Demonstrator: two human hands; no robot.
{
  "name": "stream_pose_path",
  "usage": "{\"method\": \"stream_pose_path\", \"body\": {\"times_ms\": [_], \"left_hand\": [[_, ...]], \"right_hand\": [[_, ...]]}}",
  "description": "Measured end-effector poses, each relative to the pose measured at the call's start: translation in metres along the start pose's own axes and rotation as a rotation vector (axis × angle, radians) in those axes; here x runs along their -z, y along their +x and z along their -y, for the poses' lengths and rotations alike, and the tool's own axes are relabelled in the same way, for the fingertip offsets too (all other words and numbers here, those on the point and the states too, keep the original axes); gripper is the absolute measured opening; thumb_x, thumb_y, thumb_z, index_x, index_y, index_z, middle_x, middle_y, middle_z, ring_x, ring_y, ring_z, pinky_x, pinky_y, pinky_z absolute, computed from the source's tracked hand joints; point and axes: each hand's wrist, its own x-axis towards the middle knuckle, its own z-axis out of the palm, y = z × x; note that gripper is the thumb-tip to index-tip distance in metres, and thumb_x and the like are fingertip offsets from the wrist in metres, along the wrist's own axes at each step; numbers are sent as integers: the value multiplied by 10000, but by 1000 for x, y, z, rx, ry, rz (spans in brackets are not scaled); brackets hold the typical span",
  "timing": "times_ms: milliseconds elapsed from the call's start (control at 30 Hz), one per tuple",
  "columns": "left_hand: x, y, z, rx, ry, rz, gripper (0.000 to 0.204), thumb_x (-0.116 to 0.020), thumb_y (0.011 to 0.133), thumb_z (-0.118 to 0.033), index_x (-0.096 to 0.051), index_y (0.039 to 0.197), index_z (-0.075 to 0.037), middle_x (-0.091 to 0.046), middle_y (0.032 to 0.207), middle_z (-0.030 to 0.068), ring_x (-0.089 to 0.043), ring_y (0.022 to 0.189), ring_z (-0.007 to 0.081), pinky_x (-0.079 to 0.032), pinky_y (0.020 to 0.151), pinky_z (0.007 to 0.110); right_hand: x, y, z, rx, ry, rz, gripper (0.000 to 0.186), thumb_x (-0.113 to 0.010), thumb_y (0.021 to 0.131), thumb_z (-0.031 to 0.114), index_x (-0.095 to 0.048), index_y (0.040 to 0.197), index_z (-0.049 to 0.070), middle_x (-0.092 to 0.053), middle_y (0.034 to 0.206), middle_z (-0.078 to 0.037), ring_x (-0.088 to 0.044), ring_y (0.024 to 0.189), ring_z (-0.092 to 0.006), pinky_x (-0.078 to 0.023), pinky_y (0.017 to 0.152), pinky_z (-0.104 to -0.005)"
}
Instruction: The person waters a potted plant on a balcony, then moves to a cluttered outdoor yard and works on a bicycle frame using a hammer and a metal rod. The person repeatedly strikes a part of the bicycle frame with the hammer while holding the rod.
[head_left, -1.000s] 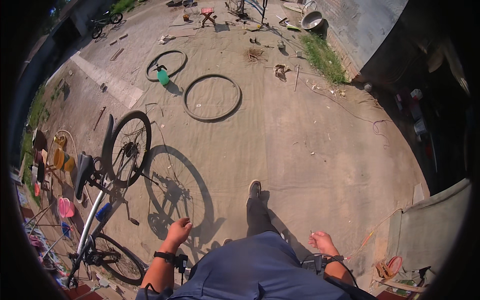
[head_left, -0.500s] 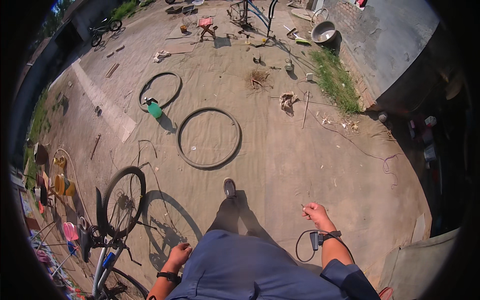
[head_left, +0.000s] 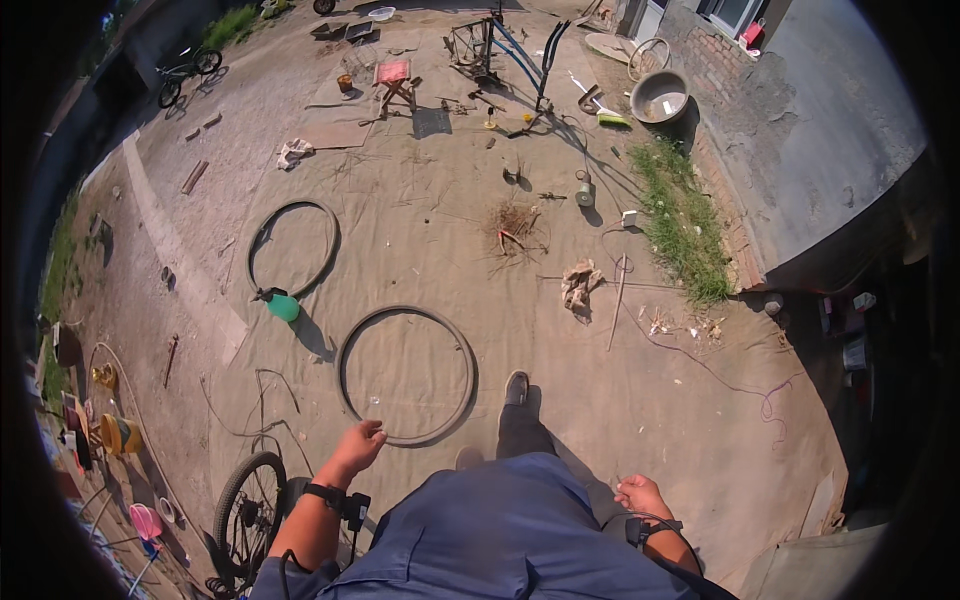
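Observation:
My left hand [head_left: 357,447] hangs over the ground by the near edge of a bicycle tire [head_left: 343,385] that lies flat. Its fingers are loosely bent and a little apart, with nothing seen in them. My right hand [head_left: 640,495] is low at my right side, fingers drawn together in a pinch; whatever they hold is too small to make out. A second tire [head_left: 334,250] lies farther off to the left, with a green spray bottle [head_left: 283,307] at its near edge. Left of my left arm stands a bicycle, its knobby wheel [head_left: 222,510] showing.
Ahead stand a blue bicycle frame [head_left: 515,58] and a red folding stool [head_left: 393,72]. A crumpled cloth [head_left: 578,287], a stick [head_left: 617,300] and a thin cord [head_left: 700,367] lie to the right. A large basin [head_left: 660,97] leans near the wall. A yellow bucket [head_left: 121,435] is at far left.
I have stepped forward, so the tires, spray bottle and cloth are nearer and the bicycle on the left has slipped back. My left hand has swung forward; my right hand has dropped back.

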Motion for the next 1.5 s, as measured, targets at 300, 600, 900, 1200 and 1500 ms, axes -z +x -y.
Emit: {"method": "stream_pose_path", "body": {"times_ms": [300,600,900,1200,1500], "left_hand": [[171,296,-328,-218,-234,-260,585,-585,985,-187,-378,1521,-75,-733,956,123,-714,806,178,-552,732,314],[247,499,-359,38,-186,-73,580,-634,954,-248,-458,1448,0,-723,971,147,-698,849,189,-536,748,333],[374,721,-358,122,118,-24,515,-629,926,-313,-562,1338,-10,-720,1112,199,-687,1053,344,-534,910,410],[534,940,-439,169,92,-32,482,-646,915,-295,-591,1303,-15,-716,1136,184,-701,1019,315,-545,891,396],[638,1164,-458,290,300,-77,422,-712,848,-216,-649,1214,-17,-633,1233,219,-632,1075,372,-517,938,423]], "right_hand": [[-64,199,356,94,-87,25,112,-699,884,146,-631,889,58,-628,731,-44,-567,509,-114,-337,377,-240],[-238,296,755,445,-201,243,170,-703,908,219,-692,930,51,-634,733,1,-532,527,-82,-414,478,-249],[-356,402,909,70,-189,85,176,-664,947,236,-697,1004,72,-630,777,-13,-550,524,-99,-355,442,-231],[-533,499,1154,48,-247,239,194,-633,964,243,-697,1013,67,-643,824,-22,-575,570,-101,-363,461,-225],[-741,687,1433,139,-139,343,216,-626,981,256,-671,1049,56,-625,817,-8,-572,582,-86,-372,478,-211]]}}
